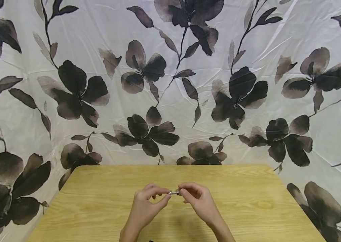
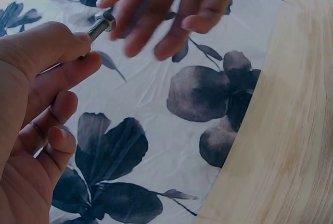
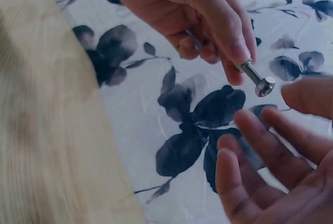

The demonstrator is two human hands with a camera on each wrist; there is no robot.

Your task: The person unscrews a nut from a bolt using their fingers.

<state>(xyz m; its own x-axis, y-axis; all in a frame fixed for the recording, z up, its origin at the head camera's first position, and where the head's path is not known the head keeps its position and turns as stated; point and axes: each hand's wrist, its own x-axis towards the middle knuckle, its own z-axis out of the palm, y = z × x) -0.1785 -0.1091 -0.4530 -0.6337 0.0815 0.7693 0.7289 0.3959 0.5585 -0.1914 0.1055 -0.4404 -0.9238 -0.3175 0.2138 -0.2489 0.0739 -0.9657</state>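
Note:
My left hand [image 1: 147, 205] pinches a small silver bolt [image 1: 174, 193] by one end, between thumb and forefinger. In the left wrist view the threaded shank [image 2: 97, 28] slants up from those fingertips to a hexagonal metal piece [image 2: 110, 20] at its far end. My right hand [image 1: 200, 202] is close around that hexagonal end. The right wrist view shows a gap between its thumb [image 3: 308, 97] and the hexagonal piece [image 3: 265, 86], with the other fingers loosely bent below. The gripped end of the bolt is hidden by the left fingertips.
Both hands are above a light wood-grain table [image 1: 104, 181]. White cloth [image 1: 194, 101] with dark printed flowers hangs behind the table and along its sides. A small dark object [image 1: 151, 241] just shows at the bottom edge of the head view.

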